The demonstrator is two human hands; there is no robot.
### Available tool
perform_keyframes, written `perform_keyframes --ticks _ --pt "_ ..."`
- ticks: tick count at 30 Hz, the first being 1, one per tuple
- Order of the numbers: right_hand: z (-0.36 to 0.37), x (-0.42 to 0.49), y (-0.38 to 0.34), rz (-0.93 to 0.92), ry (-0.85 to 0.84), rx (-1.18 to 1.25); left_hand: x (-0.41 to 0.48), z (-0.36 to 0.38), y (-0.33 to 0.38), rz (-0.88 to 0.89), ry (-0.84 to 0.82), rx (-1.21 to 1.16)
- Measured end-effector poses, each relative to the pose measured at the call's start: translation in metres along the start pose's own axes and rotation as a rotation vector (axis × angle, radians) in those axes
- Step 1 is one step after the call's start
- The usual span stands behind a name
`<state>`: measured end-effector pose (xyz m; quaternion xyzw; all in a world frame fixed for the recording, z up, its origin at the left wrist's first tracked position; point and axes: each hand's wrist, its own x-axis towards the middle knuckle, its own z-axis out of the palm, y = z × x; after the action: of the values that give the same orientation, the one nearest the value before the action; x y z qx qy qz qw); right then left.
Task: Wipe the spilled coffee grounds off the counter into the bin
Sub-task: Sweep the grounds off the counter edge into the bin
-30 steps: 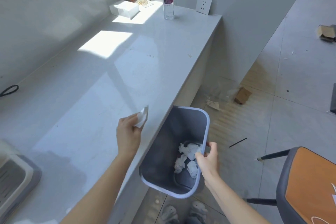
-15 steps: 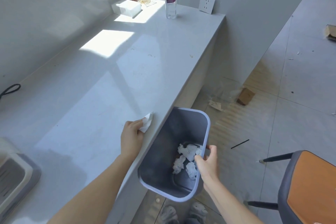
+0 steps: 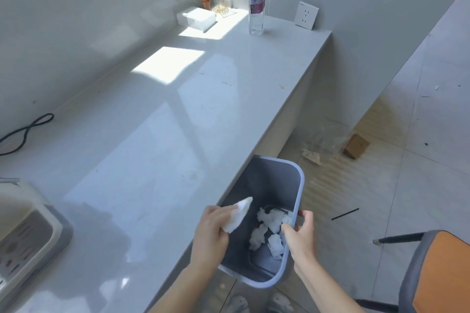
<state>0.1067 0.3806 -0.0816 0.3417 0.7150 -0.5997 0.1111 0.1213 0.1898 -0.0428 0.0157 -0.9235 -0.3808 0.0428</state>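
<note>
The counter (image 3: 157, 140) is pale grey and glossy with just a few faint specks. The left hand (image 3: 212, 232) pinches a folded white tissue (image 3: 237, 216) right at the counter's edge, over the grey bin (image 3: 274, 185). The right hand (image 3: 301, 235) grips the bin's rim, holding it against the counter. Inside are several crumpled white tissues (image 3: 269, 231).
</note>
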Motion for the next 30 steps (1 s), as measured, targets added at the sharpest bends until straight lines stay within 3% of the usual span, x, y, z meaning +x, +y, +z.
perform_keyframes --ticks 4,6,11,19,27,30 --pt "-0.001 -0.001 -0.001 -0.025 0.004 0.004 0.036 -0.071 -0.052 -0.135 0.367 0.131" --pt "-0.001 -0.002 -0.001 -0.031 0.002 0.013 0.044 -0.102 -0.082 -0.298 0.443 0.167" --pt "-0.001 -0.002 -0.002 -0.027 -0.008 0.035 0.048 -0.103 -0.105 -0.461 0.393 0.161" --pt "-0.001 -0.002 -0.003 -0.021 0.009 0.019 0.026 -0.022 -0.043 -0.171 0.221 0.098" --pt "0.001 -0.001 -0.002 -0.005 0.005 0.005 0.008 0.008 -0.002 -0.209 0.069 0.001" --pt "0.0 0.001 -0.003 0.006 -0.004 -0.005 0.007 -0.005 -0.003 -0.196 0.19 -0.054"
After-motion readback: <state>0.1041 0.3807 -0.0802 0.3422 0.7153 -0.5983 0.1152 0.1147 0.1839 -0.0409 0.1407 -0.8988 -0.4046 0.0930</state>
